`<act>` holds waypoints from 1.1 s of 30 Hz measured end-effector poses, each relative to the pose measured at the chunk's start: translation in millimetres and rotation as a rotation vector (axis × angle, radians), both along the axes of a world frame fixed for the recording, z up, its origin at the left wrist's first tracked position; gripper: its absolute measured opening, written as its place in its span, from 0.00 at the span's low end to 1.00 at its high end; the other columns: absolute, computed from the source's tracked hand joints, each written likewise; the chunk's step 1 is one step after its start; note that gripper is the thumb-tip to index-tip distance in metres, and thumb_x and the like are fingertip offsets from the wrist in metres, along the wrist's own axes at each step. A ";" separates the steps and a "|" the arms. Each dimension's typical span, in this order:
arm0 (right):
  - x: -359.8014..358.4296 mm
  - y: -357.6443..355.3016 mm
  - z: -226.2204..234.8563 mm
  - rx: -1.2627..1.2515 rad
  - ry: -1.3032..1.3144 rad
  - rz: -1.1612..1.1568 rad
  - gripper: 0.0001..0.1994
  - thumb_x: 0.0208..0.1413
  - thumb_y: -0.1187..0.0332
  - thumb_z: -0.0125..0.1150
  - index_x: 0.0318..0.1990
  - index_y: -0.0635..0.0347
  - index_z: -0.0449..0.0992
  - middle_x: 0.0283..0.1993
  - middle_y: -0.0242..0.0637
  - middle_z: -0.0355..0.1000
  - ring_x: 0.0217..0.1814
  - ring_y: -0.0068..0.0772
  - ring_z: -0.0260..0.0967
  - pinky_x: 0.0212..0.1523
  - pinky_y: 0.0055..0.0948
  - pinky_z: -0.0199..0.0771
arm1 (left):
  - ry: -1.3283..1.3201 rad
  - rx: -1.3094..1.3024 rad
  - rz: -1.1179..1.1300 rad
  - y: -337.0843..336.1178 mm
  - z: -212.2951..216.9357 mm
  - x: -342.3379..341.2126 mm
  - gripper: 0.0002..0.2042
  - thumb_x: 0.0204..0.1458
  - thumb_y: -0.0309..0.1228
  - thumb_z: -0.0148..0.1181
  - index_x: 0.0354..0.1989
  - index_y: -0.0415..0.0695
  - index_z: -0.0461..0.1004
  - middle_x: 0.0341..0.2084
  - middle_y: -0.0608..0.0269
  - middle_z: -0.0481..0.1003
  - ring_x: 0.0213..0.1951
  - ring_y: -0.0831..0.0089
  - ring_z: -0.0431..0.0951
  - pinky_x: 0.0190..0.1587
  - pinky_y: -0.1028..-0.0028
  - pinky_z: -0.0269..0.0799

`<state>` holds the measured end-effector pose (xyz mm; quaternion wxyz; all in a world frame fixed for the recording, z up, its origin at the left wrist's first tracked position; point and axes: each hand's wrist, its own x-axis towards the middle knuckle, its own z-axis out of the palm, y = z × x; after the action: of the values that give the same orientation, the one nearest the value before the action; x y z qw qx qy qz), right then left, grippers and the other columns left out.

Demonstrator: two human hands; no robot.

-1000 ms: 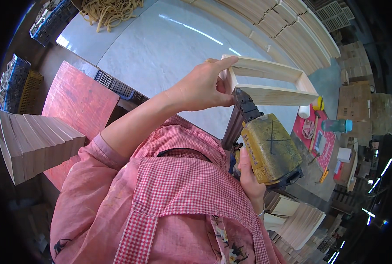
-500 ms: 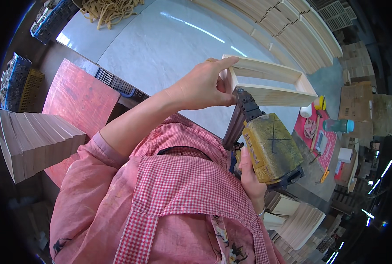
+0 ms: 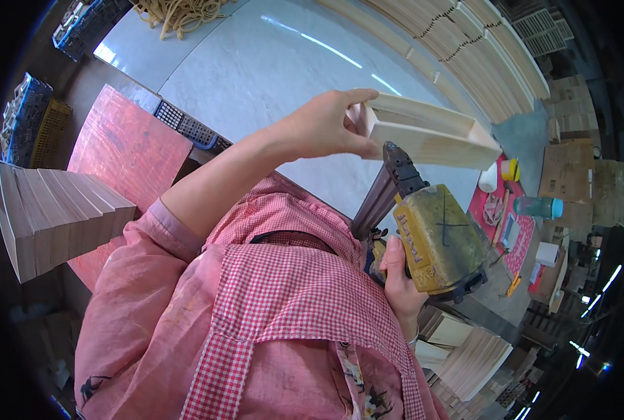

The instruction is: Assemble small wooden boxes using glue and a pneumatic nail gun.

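My left hand [image 3: 326, 127] is closed on the near left corner of a pale wooden frame [image 3: 431, 142], thumb below and fingers above. The narrow rectangular frame is held tilted over the table, its long side toward me. My right hand [image 3: 400, 281] grips a worn yellow nail gun [image 3: 446, 238], thumb along its side; the other fingers are mostly hidden behind the tool. The gun's black nose points up beside the frame's held corner; whether it touches the wood I cannot tell.
A pale marbled table [image 3: 256, 84] lies ahead, with stacked wooden strips [image 3: 466, 49] at its far right and tan bands [image 3: 179, 14] at far left. Wooden boards [image 3: 60, 217] rest on a pink board [image 3: 126, 150] at left. A bottle [image 3: 536, 206] stands at right.
The frame has tilted, so its opening looks narrower. The nail gun has shifted slightly right, its nose turned a little away from the frame's corner. Both hands keep their hold.
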<state>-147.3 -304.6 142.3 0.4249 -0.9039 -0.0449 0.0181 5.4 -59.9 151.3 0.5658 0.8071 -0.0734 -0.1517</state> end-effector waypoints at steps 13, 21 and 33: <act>2.4 9.7 3.9 0.057 0.086 -0.020 0.14 0.64 0.66 0.62 0.53 0.60 0.76 0.44 0.31 0.71 0.41 0.28 0.69 0.40 0.25 0.70 | 0.020 -0.374 0.130 4.4 -20.3 6.7 0.38 0.42 0.34 0.77 0.63 0.33 0.70 0.41 0.41 0.78 0.39 0.56 0.81 0.44 0.68 0.79; 4.4 15.0 -0.3 0.102 -0.051 -0.059 0.10 0.64 0.63 0.63 0.44 0.61 0.77 0.24 0.26 0.70 0.22 0.19 0.64 0.23 0.18 0.62 | -0.020 -0.325 0.136 4.7 -20.7 4.6 0.36 0.43 0.33 0.77 0.62 0.34 0.71 0.41 0.41 0.79 0.40 0.56 0.80 0.43 0.68 0.78; 3.3 12.4 4.7 0.050 0.117 -0.098 0.14 0.61 0.66 0.65 0.51 0.62 0.76 0.43 0.33 0.72 0.39 0.28 0.71 0.38 0.25 0.71 | -0.031 -0.287 0.138 4.5 -20.4 4.0 0.37 0.43 0.33 0.78 0.63 0.32 0.69 0.44 0.39 0.77 0.41 0.58 0.80 0.43 0.69 0.79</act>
<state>-144.0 -292.2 147.0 0.4499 -0.8914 0.0239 0.0491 9.4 -55.4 130.8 0.6833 0.7233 -0.0475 -0.0882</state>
